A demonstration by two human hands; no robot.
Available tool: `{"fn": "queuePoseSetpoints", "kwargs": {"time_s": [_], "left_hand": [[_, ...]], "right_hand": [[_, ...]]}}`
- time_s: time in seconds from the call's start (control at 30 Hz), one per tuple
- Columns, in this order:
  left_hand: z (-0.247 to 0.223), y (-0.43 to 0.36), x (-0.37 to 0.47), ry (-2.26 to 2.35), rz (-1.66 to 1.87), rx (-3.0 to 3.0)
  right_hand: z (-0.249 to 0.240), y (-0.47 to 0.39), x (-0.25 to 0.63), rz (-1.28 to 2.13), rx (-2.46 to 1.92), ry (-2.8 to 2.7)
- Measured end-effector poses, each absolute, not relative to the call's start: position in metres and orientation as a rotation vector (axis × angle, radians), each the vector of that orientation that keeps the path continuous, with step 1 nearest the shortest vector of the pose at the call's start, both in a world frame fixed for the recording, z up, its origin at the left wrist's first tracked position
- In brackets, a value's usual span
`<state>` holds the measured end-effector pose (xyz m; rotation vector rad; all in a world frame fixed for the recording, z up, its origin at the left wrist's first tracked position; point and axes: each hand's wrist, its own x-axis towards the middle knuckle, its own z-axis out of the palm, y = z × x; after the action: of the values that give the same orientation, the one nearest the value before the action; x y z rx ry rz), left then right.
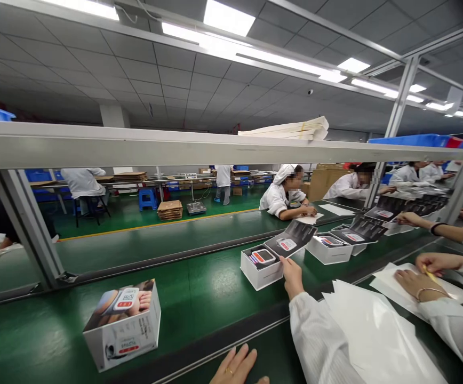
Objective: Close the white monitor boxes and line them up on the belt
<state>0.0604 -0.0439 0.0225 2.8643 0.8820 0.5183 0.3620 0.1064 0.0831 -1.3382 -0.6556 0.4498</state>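
An open white box [261,266] stands on the green belt [199,288], its dark printed lid raised toward the right and a white-and-red device visible inside. At its front right corner is my right hand [292,274], fingers closed on the edge of the lid. My left hand [237,367] lies at the bottom edge of the view, fingers spread, a ring on one finger, holding nothing. To the left, a closed printed box [124,322] rests on the belt, apart from both hands.
More open boxes [329,248] stand on the belt to the right. White sheets [375,325] lie beside my right sleeve. Another person's hands [417,282] rest on papers at the right. A metal shelf [155,146] crosses above the belt, with an upright post [29,229] at left.
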Motion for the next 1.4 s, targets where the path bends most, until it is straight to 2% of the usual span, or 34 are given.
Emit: {"fn": "queuePoseSetpoints", "kwargs": {"time_s": [0.1, 0.2, 0.33, 0.4, 0.53, 0.7, 0.8, 0.97, 1.07, 1.2, 1.4], "left_hand": [[0.041, -0.050, 0.054, 0.815, 0.480, 2.873], [0.082, -0.064, 0.048, 0.717, 0.583, 2.896], [0.141, -0.050, 0.056, 0.999, 0.947, 2.845], [0.154, -0.022, 0.061, 1.187, 1.006, 2.748], [0.141, 0.032, 0.056, 1.473, 0.845, 2.303], [0.119, 0.031, 0.029, 1.390, 0.825, 2.280], [0.136, 0.016, 0.019, 1.320, 0.758, 2.510], [0.196, 0.019, 0.020, 1.194, 0.526, 2.994], [0.218, 0.028, 0.020, 1.192, 0.343, 2.975], [0.225, 0.033, 0.012, 1.370, 0.235, 2.931], [0.233, 0.031, -0.006, 1.372, 0.084, 2.816]], "right_hand": [[0.077, 0.091, 0.334, 0.450, -1.318, -0.795], [0.076, 0.071, 0.310, 0.455, -1.266, -1.059], [0.082, 0.047, 0.289, 0.509, -1.259, -1.430], [0.085, 0.040, 0.279, 0.522, -1.301, -1.490], [0.086, 0.033, 0.258, 0.590, -1.271, -1.452], [0.081, 0.040, 0.247, 0.661, -1.282, -1.366], [0.077, 0.049, 0.250, 0.759, -1.207, -1.223], [0.073, 0.054, 0.241, 0.911, -1.106, -1.204], [0.072, 0.050, 0.231, 0.797, -1.224, -1.281], [0.071, 0.044, 0.224, 0.663, -1.236, -1.348], [0.073, 0.039, 0.223, 0.659, -1.214, -1.317]]}}
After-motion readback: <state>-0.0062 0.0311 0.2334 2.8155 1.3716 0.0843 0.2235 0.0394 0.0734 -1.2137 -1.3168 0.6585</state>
